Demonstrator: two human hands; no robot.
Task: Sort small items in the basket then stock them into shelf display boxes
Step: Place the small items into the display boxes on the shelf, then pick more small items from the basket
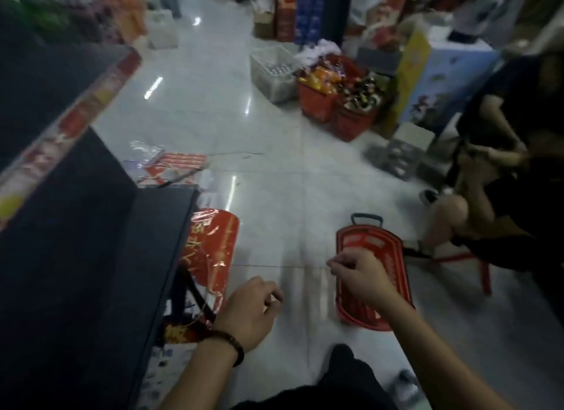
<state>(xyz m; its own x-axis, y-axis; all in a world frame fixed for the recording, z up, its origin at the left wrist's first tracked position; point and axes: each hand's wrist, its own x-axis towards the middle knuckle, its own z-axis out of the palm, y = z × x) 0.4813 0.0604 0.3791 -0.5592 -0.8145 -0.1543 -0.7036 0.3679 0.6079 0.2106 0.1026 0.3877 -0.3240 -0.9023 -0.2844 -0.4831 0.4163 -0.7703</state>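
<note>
An empty red shopping basket (393, 257) with a dark handle lies on the white tiled floor, partly under my right hand (360, 276). My left hand (250, 313), with a bead bracelet at the wrist, hovers to the left of it. Both hands have curled fingers and appear to pinch the two ends of a clear plastic film (305, 290), which is blurred between them. Farther off, two red baskets (317, 104) (357, 116) stand heaped with small wrapped items.
A dark shelf unit (91, 241) fills the left side. Red printed packets (213, 247) lie on the floor beside it. A white crate (268, 70) and cartons (439, 79) stand at the back. A person (494, 196) sits on a red stool at the right.
</note>
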